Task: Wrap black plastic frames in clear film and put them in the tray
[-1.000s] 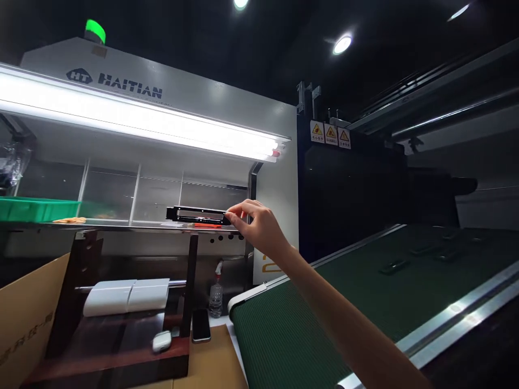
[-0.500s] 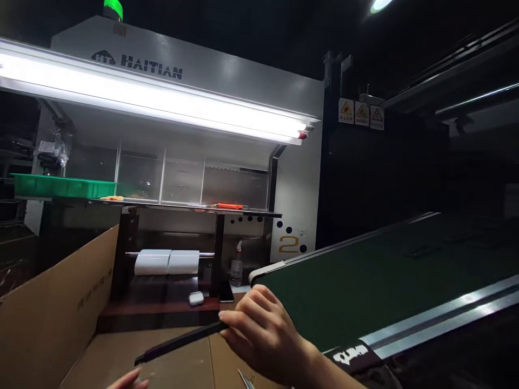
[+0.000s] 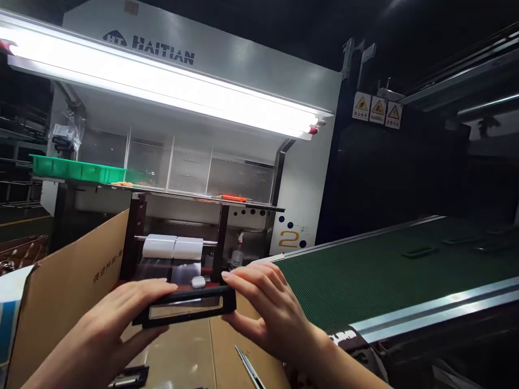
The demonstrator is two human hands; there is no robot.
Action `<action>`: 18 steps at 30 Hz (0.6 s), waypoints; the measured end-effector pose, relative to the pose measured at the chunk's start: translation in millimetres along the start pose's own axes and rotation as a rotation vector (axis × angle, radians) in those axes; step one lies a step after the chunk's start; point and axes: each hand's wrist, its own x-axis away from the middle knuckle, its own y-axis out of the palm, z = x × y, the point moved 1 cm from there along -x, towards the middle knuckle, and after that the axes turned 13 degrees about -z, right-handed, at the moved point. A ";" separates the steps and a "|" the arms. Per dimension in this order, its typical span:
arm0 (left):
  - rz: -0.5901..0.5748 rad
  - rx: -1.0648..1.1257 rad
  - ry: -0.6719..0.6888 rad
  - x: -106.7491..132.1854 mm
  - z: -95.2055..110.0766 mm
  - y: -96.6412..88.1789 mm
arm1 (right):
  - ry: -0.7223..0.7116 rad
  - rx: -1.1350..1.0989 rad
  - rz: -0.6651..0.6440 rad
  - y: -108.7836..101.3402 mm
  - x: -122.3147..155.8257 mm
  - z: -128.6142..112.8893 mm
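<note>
A black rectangular plastic frame with a long slot through it [image 3: 186, 320] is held up level in front of me. My left hand [image 3: 117, 313] pinches its left end, thumb below and fingers on top. At the other end, my right hand [image 3: 267, 302] grips it the same way. Under the hands lies brown cardboard [image 3: 227, 351] with a shiny clear sheet over part of it. A pointed metal tool [image 3: 249, 367], perhaps tweezers or scissors, rests there. Another black part [image 3: 132, 376] is partly hidden below my left forearm.
A green conveyor belt [image 3: 344, 286] slopes up on the right, carrying several dark parts. An upright cardboard flap [image 3: 77, 275] stands left. Behind are white film rolls [image 3: 174, 247], a white earbud case [image 3: 198, 282], a spray bottle [image 3: 237, 254], and a shelf with a green tray [image 3: 77, 170] and an orange-red tool [image 3: 233, 198].
My left hand has come up from the bottom edge and taken hold of the black frame's left end. The frame has turned, so its slot now faces me. The view has shifted slightly.
</note>
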 end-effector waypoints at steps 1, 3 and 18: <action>0.126 -0.138 0.060 -11.7 2.8 -14.0 | 0.008 0.003 0.024 -5.3 -8.8 3.5; 0.241 -0.334 0.169 -34.3 10.7 -38.2 | 0.001 0.050 0.091 -17.4 -25.4 10.9; 0.479 -0.484 0.201 -79.3 39.7 -94.5 | -0.041 0.268 0.276 -68.5 -65.8 22.5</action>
